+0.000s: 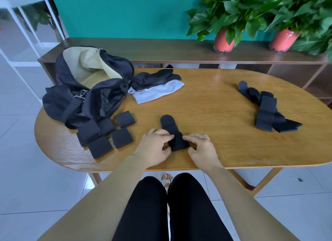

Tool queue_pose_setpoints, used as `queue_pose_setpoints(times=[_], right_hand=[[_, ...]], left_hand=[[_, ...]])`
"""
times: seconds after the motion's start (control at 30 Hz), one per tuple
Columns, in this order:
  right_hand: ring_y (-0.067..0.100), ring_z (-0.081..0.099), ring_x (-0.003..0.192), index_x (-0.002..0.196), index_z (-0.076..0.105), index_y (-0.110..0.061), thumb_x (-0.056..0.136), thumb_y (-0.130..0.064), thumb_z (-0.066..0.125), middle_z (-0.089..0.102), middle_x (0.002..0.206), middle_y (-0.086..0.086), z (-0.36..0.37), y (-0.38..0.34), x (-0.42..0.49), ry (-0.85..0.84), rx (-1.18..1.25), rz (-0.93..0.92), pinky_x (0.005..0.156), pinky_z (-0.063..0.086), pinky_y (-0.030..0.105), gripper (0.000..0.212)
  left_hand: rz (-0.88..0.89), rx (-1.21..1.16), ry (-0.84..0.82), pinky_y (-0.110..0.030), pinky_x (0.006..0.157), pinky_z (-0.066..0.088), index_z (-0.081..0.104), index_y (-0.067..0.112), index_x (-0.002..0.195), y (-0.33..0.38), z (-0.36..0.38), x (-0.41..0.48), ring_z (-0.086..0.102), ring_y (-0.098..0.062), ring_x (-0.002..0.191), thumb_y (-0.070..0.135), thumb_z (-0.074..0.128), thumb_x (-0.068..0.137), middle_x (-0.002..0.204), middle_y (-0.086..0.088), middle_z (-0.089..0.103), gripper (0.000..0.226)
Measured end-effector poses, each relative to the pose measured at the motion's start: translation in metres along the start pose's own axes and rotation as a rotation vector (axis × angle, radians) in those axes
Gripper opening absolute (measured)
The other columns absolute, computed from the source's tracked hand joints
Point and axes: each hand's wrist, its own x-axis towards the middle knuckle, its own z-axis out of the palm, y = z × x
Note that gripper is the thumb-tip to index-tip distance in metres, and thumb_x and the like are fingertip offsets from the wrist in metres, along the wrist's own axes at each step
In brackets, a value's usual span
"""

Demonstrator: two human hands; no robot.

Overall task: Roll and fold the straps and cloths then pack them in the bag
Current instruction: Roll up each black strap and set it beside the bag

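Observation:
A black strap (170, 127) lies on the wooden table (206, 104) near its front edge, its near end rolled up. My left hand (155, 147) and my right hand (202, 148) pinch that rolled end from either side. Several rolled black straps (107, 134) sit to the left, beside the open black bag (86, 95) with a tan lining. A dark cloth (158, 78) and a white cloth (158, 90) lie folded next to the bag. A pile of unrolled black straps (265, 109) lies at the right.
A low wooden shelf unit (179, 51) runs behind the table and carries two potted plants (224, 41) in red pots. A white rack (19, 24) stands at the far left. My legs are under the table's front edge.

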Motion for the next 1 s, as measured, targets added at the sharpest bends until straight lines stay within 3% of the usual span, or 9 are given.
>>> queue_pose_setpoints(times=[0.07, 0.13, 0.23, 0.4, 0.57, 0.7, 0.77, 0.83, 1.0], right_hand=[[0.003, 0.043, 0.110, 0.120, 0.065, -0.018, 0.082, 0.006, 0.052, 0.055, 0.106, -0.017, -0.001, 0.000, -0.004, -0.011, 0.024, 0.012, 0.086, 0.034, 0.005, 0.047], [0.006, 0.051, 0.104, 0.116, 0.067, -0.021, 0.080, 0.007, 0.053, 0.058, 0.101, -0.018, -0.003, -0.002, -0.007, -0.011, 0.108, 0.045, 0.090, 0.043, 0.017, 0.047], [0.005, 0.056, 0.096, 0.114, 0.068, -0.023, 0.080, 0.006, 0.056, 0.064, 0.099, -0.011, -0.006, -0.005, -0.008, -0.029, 0.190, 0.101, 0.089, 0.048, 0.024, 0.047], [0.002, 0.054, 0.098, 0.116, 0.066, -0.025, 0.080, 0.004, 0.056, 0.062, 0.104, -0.010, -0.009, -0.008, -0.011, -0.071, 0.151, 0.083, 0.092, 0.046, 0.023, 0.048], [0.007, 0.039, 0.111, 0.117, 0.066, -0.022, 0.085, -0.005, 0.062, 0.058, 0.108, -0.013, -0.001, -0.012, -0.002, -0.058, -0.010, -0.061, 0.090, 0.028, 0.015, 0.036], [0.013, 0.056, 0.095, 0.101, 0.071, -0.025, 0.088, -0.020, 0.063, 0.065, 0.097, -0.005, 0.011, -0.012, 0.009, 0.034, 0.123, 0.074, 0.081, 0.045, 0.028, 0.017], [0.016, 0.060, 0.083, 0.087, 0.069, -0.024, 0.087, -0.025, 0.064, 0.067, 0.086, -0.003, 0.016, -0.016, 0.014, 0.100, 0.134, 0.151, 0.070, 0.049, 0.031, 0.006], [0.015, 0.059, 0.074, 0.079, 0.064, -0.023, 0.088, -0.030, 0.062, 0.066, 0.078, -0.006, 0.019, -0.020, 0.018, 0.137, 0.081, 0.191, 0.061, 0.044, 0.028, 0.012], [0.017, 0.059, 0.076, 0.087, 0.062, -0.023, 0.093, -0.035, 0.055, 0.066, 0.082, -0.006, 0.019, -0.027, 0.027, 0.104, -0.075, 0.212, 0.061, 0.042, 0.026, 0.015]], left_hand=[[0.000, -0.030, -0.011, -0.037, 0.105, 0.028, 0.050, 0.033, 0.137, 0.001, 0.000, -0.005, 0.032, -0.021, 0.131, 0.036, 0.061, 0.084, 0.137, 0.017, 0.045, 0.054], [0.003, -0.030, -0.021, -0.031, 0.100, 0.023, 0.051, 0.032, 0.137, 0.004, -0.003, -0.010, 0.032, -0.015, 0.128, 0.045, 0.065, 0.081, 0.136, 0.017, 0.046, 0.059], [0.000, 0.014, -0.041, -0.035, 0.101, 0.024, 0.050, 0.032, 0.137, 0.008, -0.007, -0.016, 0.032, -0.013, 0.127, 0.058, 0.066, 0.076, 0.137, 0.017, 0.045, 0.068], [-0.028, -0.025, -0.041, -0.044, 0.109, 0.018, 0.055, 0.033, 0.132, 0.010, -0.010, -0.019, 0.030, -0.022, 0.138, 0.048, 0.060, 0.084, 0.137, 0.014, 0.049, 0.051], [-0.031, -0.162, 0.016, -0.043, 0.094, 0.037, 0.065, 0.036, 0.113, 0.007, -0.013, -0.017, 0.049, -0.015, 0.102, 0.035, 0.051, 0.090, 0.097, 0.012, 0.065, 0.026], [-0.099, -0.247, 0.130, -0.041, 0.075, 0.050, 0.063, 0.023, 0.090, 0.003, -0.005, -0.011, 0.058, -0.017, 0.077, 0.025, 0.054, 0.093, 0.073, 0.007, 0.062, 0.010], [-0.132, -0.268, 0.208, -0.042, 0.066, 0.051, 0.056, 0.018, 0.077, 0.005, -0.001, -0.007, 0.059, -0.019, 0.067, 0.022, 0.056, 0.093, 0.068, 0.003, 0.061, 0.017], [-0.164, -0.228, 0.247, -0.040, 0.061, 0.050, 0.056, 0.016, 0.075, 0.007, 0.002, -0.002, 0.057, -0.019, 0.063, 0.024, 0.055, 0.093, 0.066, 0.001, 0.060, 0.020], [-0.266, -0.147, 0.289, -0.030, 0.050, 0.040, 0.046, 0.021, 0.073, 0.011, 0.005, 0.007, 0.054, -0.018, 0.061, 0.031, 0.050, 0.096, 0.063, 0.004, 0.053, 0.025]])
